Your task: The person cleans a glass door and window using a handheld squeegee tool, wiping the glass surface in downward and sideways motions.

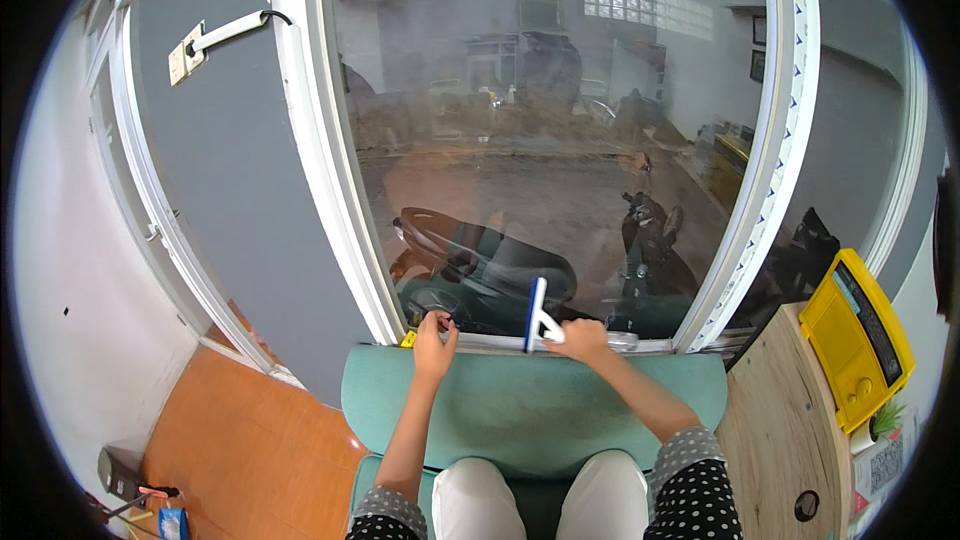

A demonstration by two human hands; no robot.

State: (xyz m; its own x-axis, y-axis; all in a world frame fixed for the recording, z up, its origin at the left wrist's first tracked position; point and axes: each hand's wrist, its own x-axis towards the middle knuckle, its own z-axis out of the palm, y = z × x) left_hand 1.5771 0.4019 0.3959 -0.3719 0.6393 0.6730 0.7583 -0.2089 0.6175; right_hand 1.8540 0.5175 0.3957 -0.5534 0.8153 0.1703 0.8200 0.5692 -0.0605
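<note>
My right hand (pixel 582 340) is closed round the handle of a small white squeegee (pixel 546 326) with a blue blade edge. The squeegee is held upright-ish, in front of the lower part of the large window pane (pixel 520 190). My left hand (pixel 436 343) is near the window's lower left corner, its fingers curled together. Something small and dark shows at those fingertips, too small to name. Beside that hand, a small yellow piece (pixel 409 338) lies at the frame's bottom corner.
A green padded backrest (pixel 530 410) lies between my knees and the window. On the right, a wooden table (pixel 785 430) carries a yellow panel-like device (pixel 855 340) and a potted plant (pixel 880 422). Behind the glass stands a motorbike (pixel 480 260). Orange floor (pixel 250 430) is at left.
</note>
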